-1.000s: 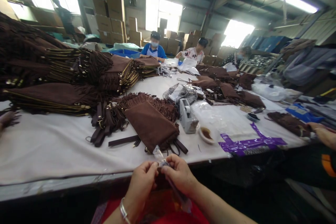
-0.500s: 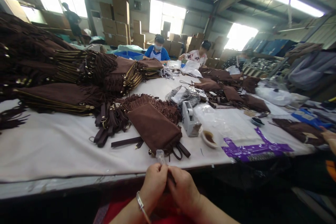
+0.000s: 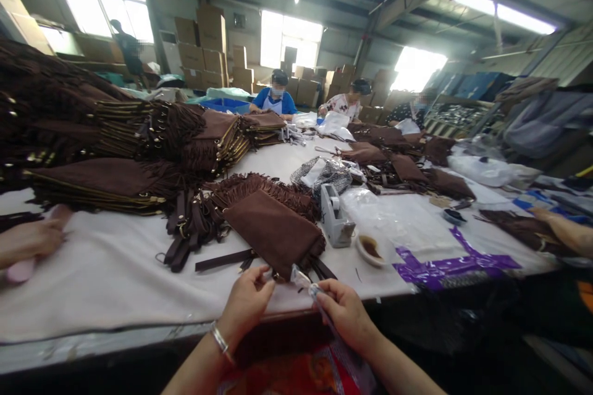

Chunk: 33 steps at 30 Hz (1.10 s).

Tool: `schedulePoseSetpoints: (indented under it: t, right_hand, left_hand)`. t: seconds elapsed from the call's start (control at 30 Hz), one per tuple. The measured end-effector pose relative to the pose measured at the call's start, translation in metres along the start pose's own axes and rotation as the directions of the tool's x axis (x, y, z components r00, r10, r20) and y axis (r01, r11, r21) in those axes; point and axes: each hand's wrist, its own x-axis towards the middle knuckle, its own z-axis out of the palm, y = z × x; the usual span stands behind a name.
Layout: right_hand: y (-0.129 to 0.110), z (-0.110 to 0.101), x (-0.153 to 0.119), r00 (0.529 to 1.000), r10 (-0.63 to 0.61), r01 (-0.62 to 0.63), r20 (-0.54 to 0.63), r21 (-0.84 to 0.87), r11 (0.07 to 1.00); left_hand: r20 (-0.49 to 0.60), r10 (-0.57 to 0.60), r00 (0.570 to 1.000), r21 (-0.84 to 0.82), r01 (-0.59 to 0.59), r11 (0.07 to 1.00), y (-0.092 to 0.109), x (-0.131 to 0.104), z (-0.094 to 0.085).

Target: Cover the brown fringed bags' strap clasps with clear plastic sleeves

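From the head view, the left hand (image 3: 248,302) has let go of the clear plastic sleeve (image 3: 319,308) and now reaches, fingers loosely apart, to the near edge of the brown suede bag (image 3: 273,231) on the surface (image 3: 106,271). The right hand (image 3: 345,311) stays pinched on the sleeve, just right of that bag. Further right, a small white dish (image 3: 370,248) holds something brown.

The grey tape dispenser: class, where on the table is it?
In the head view, the grey tape dispenser stands centre table, right of the brown fringed suede bag, beside a small white dish.
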Motion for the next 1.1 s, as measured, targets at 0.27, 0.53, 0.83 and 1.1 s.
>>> schedulePoseSetpoints:
  t: [0.27,0.53,0.83,1.1]
  right_hand:
    - [0.006,-0.001,0.006,0.999,0.027,-0.025,-0.040,0.050,0.998]
    - [0.008,-0.009,0.009,0.998,-0.014,0.014,-0.069,-0.004,1.000]
    - [0.004,-0.012,-0.003,0.897,-0.419,0.236,-0.138,-0.653,0.720]
    - [-0.014,0.034,-0.005,0.977,-0.187,0.182,0.105,-0.869,0.460]
  left_hand:
    - [0.183,0.278,0.943,0.485,-0.333,0.808,0.013,0.009,0.022]
    - [0.281,0.256,0.925,0.642,-0.379,0.667,0.043,0.014,0.020]
    - [0.242,0.016,0.970,0.550,-0.151,0.821,0.019,0.011,0.022]
    - [0.280,0.038,0.959,0.463,-0.170,0.870,0.016,0.010,0.037]
